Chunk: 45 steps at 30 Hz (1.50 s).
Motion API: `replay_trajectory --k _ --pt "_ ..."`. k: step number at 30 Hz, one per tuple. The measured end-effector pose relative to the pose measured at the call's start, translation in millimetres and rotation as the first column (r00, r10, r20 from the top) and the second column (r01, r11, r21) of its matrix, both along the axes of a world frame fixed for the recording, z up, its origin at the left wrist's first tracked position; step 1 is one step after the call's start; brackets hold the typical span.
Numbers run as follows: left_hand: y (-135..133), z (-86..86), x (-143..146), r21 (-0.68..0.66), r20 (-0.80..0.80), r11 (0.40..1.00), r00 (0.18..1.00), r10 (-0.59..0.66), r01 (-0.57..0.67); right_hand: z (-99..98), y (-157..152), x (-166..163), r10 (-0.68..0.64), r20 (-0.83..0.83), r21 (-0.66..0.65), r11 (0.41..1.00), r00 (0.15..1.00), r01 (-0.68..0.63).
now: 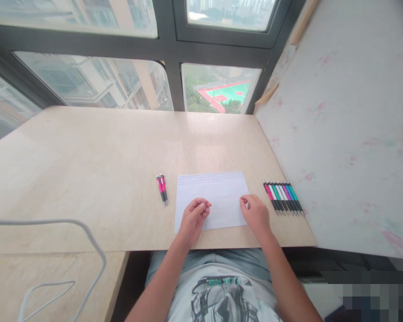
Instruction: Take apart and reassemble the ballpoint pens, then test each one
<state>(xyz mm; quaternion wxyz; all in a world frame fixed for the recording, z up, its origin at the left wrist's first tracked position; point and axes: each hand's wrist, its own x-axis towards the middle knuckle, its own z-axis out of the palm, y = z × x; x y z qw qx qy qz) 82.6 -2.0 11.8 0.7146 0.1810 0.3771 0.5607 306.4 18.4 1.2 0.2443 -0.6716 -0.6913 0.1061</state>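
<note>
A: Step in hand?
B: My read: hands free at the sheet of paper (224,199), nothing visibly held. Paper lies on the table (121,147), handwritten lines along its far edge.
A: Hands, quick.
B: Left hand (195,218) over the paper's near-left part. Right hand (257,215) at the paper's right edge.
A: Grip?
B: Left: fingers loosely curled, thumb close to them. Right: curled too, thumb beside the forefinger. Can't tell if the tips meet on either. Can't tell if they press on the paper or hover.
A: Pens?
B: Two pink pens (164,188) just left of the paper, side by side. Row of pens (282,197), mixed colours, right of the paper, past the right hand. No finger on either group.
A: Next move calls for?
B: Judgement only: picking a pen would need a hand clear of the paper, then a thumb-and-finger pinch on one barrel. The row is packed tight, so neighbours could roll.
</note>
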Motion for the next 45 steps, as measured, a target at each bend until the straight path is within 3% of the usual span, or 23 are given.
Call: replay_trajectory --k 3,5,6,7,9,11,13,16,20,24,29,32,34,35,37,38,39,41,45 --pt "4.2 10.6 -14.0 0.012 -0.021 0.997 0.997 0.077 -0.077 -5.5 -9.1 -29.5 0.13 -0.112 0.025 0.991 0.985 -0.128" --pt "9.4 19.4 -33.5 0.092 -0.212 0.986 0.965 0.154 -0.137 -9.0 -15.2 -41.4 0.143 -0.162 0.057 0.989 0.976 -0.135" --pt "12.4 23.4 -45.7 0.142 -0.368 0.976 0.906 0.209 -0.168 -10.6 -17.7 -44.7 0.14 -0.18 0.072 0.989 0.974 -0.128" --pt "15.5 26.6 -58.6 0.198 -0.547 0.962 0.794 0.266 -0.186 -12.1 -19.7 -46.5 0.136 -0.195 0.087 0.989 0.971 -0.121" --pt "21.4 30.3 -83.8 0.25 -0.831 0.948 0.459 0.313 -0.195 -14.4 -22.3 -46.9 0.141 -0.228 0.118 0.986 0.963 -0.117" --pt "25.9 30.1 -103.0 0.235 -0.959 0.957 0.122 0.257 -0.171 -15.4 -23.0 -45.5 0.16 -0.267 0.149 0.981 0.95 -0.123" --pt "28.4 27.4 -113.0 0.225 -0.968 0.968 -0.142 0.209 -0.112 -14.9 -22.6 -44.5 0.172 -0.304 0.172 0.977 0.937 -0.123" --pt "29.5 22.1 -113.8 0.172 -0.922 0.984 -0.357 0.146 -0.043 -12.6 -21.5 -44.3 0.173 -0.348 0.18 0.977 0.922 -0.115" --pt "31.0 15.9 -109.2 0.07 -0.889 0.997 -0.456 0.042 -0.044 -9.6 -20.5 -42.9 0.115 -0.418 0.13 0.989 0.901 -0.066" --pt "37.7 10.9 -110.3 0.015 -0.902 0.997 -0.432 -0.018 -0.072 -8.8 -19.4 -39.7 0.029 -0.494 0.082 0.997 0.869 0.013" --pt "49.9 11.1 -110.4 -0.062 -0.908 0.989 -0.403 -0.111 -0.132 -8.6 -19.0 -38.5 0.013 -0.519 0.068 0.997 0.854 0.026" --pt "52.7 15.0 -110.1 -0.027 -0.938 0.988 -0.339 -0.077 -0.149 -8.3 -19.2 -38.5 0.008 -0.531 0.071 0.997 0.848 0.035" --pt "50.6 18.3 -108.8 0.034 -0.991 0.992 -0.134 0.018 -0.123 -8.5 -19.2 -38.6 0.007 -0.541 0.069 0.997 0.841 0.036" --pt "48.2 19.9 -107.0 0.065 -0.996 0.993 0.048 0.07 -0.102 -8.9 -19.1 -38.8 0.007 -0.548 0.064 0.997 0.836 0.034" --pt "41.0 22.4 -99.7 0.113 -0.856 0.988 0.493 0.153 -0.11 -10.2 -18.6 -39.2 0.006 -0.564 0.055 0.998 0.826 0.03" --pt "36.4 23.2 -93.7 0.119 -0.72 0.984 0.671 0.178 -0.133 -11.1 -18.3 -39.5 0.006 -0.573 0.051 0.998 0.82 0.029" --pt "31.0 23.5 -86.1 0.113 -0.582 0.983 0.792 0.185 -0.146 -11.9 -17.9 -39.7 0.003 -0.584 0.046 0.999 0.811 0.029" --pt "19.0 22.7 -67.0 0.07 -0.364 0.991 0.922 0.133 -0.115 -12.9 -17.4 -39.7 -0.004 -0.613 0.032 0.999 0.79 0.029" --pt "-4.7 16.4 -24.5 -0.006 -0.103 1.0 0.995 -0.013 0.013 -8.4 -18.8 -37.6 -0.005 -0.673 0.001 1.0 0.74 0.008"
